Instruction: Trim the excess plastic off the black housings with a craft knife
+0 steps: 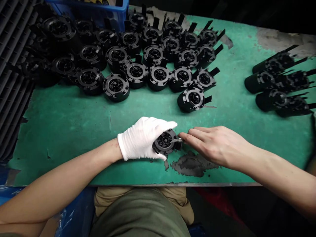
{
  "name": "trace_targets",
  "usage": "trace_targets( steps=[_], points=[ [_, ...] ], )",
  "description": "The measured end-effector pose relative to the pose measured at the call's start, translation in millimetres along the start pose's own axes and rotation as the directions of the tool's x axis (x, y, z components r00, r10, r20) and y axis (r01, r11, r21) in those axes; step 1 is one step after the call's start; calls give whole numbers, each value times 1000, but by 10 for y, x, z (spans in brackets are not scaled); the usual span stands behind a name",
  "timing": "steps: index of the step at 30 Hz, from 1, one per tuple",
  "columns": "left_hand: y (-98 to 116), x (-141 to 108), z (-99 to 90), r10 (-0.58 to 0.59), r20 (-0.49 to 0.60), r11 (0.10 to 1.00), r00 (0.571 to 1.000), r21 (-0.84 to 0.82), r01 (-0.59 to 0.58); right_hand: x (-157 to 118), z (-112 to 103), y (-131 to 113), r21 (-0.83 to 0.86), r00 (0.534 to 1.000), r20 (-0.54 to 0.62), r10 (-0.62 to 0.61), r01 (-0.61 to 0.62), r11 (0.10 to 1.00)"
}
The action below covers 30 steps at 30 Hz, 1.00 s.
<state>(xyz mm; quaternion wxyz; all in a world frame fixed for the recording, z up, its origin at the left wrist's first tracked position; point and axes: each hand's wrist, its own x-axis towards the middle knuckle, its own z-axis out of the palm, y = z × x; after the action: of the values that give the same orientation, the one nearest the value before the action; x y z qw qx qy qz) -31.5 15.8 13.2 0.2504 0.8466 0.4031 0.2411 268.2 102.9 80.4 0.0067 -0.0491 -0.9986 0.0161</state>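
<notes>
My left hand (143, 138), in a white glove, is wrapped around a round black plastic part (164, 140). Its ringed face, with a hub in the middle, is turned up toward me. From the right comes my bare right hand (209, 141), its fingers closed on a slim metal tool with a pointed tip (175, 140). That tip lies over the right side of the part's face; whether it touches is unclear. My fingers hide the tool's handle, so its exact kind does not show.
Several similar black parts (116, 85) stand in rows across the back left, many with upright tabs. One part (191, 98) sits closest to my hands. More parts (266, 82) lie at the right. Behind is a blue bin (120, 14). The green table (74, 112) has worn patches.
</notes>
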Motion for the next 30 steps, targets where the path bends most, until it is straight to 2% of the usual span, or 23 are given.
trace_targets(
  steps=[6,13,16,18,21,24,30],
  points=[
    [2,12,-11,-3,12,1000,1000,-13,3,-3,15,124,-33,996,44,-73,74,997],
    [-59,31,13,75,-35,997,997,-15,-75,85,-34,259,9,975,170,-145,145,989],
    [-62,32,6,72,-30,997,997,-30,-73,101,-37,292,37,974,145,-172,168,985],
    [-52,29,1,71,-32,997,997,-35,-72,61,-23,306,54,984,87,-157,153,987],
    [-40,18,10,57,-23,998,998,-34,-58,-67,2,291,80,999,-29,-34,36,996],
    [-50,11,50,15,-44,1000,999,-26,-16,-194,17,168,95,981,-118,152,-141,985],
    [-71,-3,122,-86,-276,996,957,-25,82,-213,184,-436,262,861,-186,473,-421,868]
  ],
)
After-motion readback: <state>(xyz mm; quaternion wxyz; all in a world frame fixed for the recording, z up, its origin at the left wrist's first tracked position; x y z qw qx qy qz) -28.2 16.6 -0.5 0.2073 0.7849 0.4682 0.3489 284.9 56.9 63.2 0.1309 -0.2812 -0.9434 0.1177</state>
